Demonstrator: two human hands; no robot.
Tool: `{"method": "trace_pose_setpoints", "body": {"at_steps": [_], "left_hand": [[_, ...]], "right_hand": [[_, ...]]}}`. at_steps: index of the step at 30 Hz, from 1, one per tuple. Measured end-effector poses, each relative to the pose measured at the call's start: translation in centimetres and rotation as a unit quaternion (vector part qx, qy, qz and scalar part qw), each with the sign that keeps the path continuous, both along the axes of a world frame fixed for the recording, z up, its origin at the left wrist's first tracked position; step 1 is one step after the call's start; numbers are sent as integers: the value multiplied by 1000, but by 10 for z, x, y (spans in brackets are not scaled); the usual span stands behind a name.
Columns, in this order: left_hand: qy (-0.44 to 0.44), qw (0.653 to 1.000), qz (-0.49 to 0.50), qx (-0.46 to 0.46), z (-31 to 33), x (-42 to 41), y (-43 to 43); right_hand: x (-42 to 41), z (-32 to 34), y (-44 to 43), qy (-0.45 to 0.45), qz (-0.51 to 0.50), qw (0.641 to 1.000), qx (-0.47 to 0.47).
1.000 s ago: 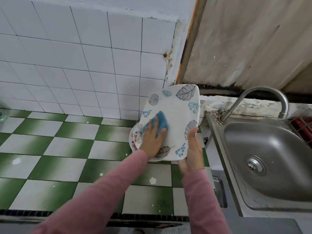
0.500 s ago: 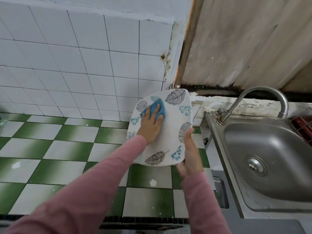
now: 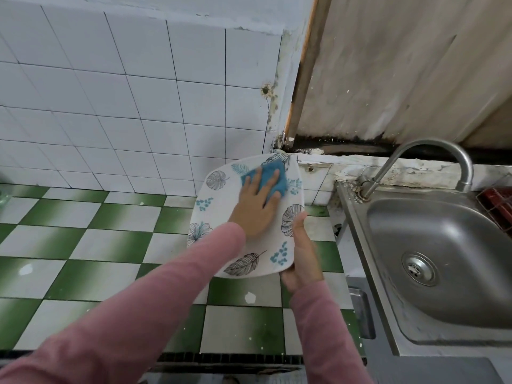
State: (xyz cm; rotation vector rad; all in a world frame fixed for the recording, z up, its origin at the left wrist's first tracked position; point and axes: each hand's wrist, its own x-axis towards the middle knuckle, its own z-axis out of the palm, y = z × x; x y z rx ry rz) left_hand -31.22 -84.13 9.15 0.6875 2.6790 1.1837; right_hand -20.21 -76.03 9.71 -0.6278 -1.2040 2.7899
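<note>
A white square plate (image 3: 221, 206) with grey leaf and teal sprig prints is held tilted above the green-and-white tiled counter (image 3: 83, 245). My right hand (image 3: 303, 256) grips its lower right edge, thumb on the face. My left hand (image 3: 256, 209) lies flat on the plate with straight fingers, pressing a blue cloth (image 3: 267, 178) against the plate's upper right part. Both arms wear pink sleeves.
A steel sink (image 3: 443, 261) with a curved tap (image 3: 415, 162) lies to the right. A red rack (image 3: 498, 200) shows at the far right edge. White wall tiles rise behind the counter, and a worn board stands behind the sink.
The plate has been lifted off the other plates and turned slightly. My left hand slid the blue cloth from the plate's middle up toward its top right corner.
</note>
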Motion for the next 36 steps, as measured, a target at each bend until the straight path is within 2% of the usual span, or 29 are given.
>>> {"method": "trace_pose_setpoints", "body": {"at_steps": [3,5,8,9,13,15,18,20,23,27,30,33,36], "left_hand": [[70,993,-99,-1,-6,18,3],[50,996,-70,-6,0,3,3],[-25,999,22,-14,7,-13,2],[-17,999,15,-25,7,-10,3],[97,983,-147,-49,-3,6,-9],[85,989,-111,-46,-9,-5,-17],[2,999,6,-43,-26,-25,-36],[-31,997,38,-63,-45,-29,-53],[-18,996,-6,-89,-70,-9,-67],[-53,994,-92,-1,-69,53,-44],[-6,989,-141,40,-51,69,-21],[86,988,-124,22,-39,42,-7],[29,998,-39,-27,-31,2,-11]], "right_hand": [[-1,-6,4,6,-4,1000,-8],[0,-7,4,11,7,1000,-8],[1,-9,-2,8,14,1000,-7],[0,-10,-3,1,10,1000,-5],[-2,-9,3,-15,-1,1000,1],[-2,-7,3,-21,3,1000,-4],[-2,-8,3,-11,-9,1000,-23],[-2,-7,7,11,-29,999,-36],[-3,-3,16,41,-63,997,-27],[-6,4,23,34,-86,996,-15],[-6,8,21,28,-62,995,-72],[-4,7,14,32,-7,994,-106],[-1,-2,13,48,-3,995,-91]]}}
